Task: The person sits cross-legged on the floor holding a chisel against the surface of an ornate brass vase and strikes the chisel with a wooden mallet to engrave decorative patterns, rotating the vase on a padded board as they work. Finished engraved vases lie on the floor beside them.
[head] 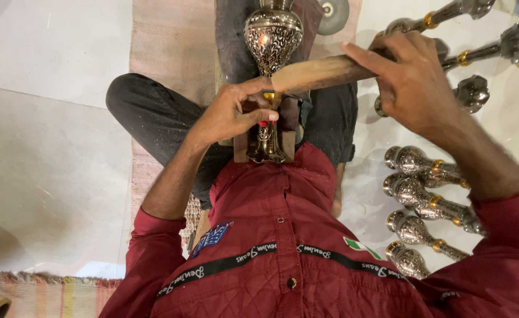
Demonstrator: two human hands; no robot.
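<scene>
On the wooden block (240, 154), left hand (233, 112) fingers pinch the engraved metal vase (272, 41) stem; right hand (415, 82) fingers wrap tight round a wooden stick (324, 72).

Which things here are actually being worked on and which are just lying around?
In use: engraved silver metal vase, long wooden tool, left hand, right hand, wooden block.
Lying about: row of engraved metal stems, striped woven mat.

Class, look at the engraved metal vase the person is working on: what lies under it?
Under the engraved metal vase a wooden block shows beside its foot, resting on the person's lap. The left hand covers the stem, so the contact there is hidden.
</scene>
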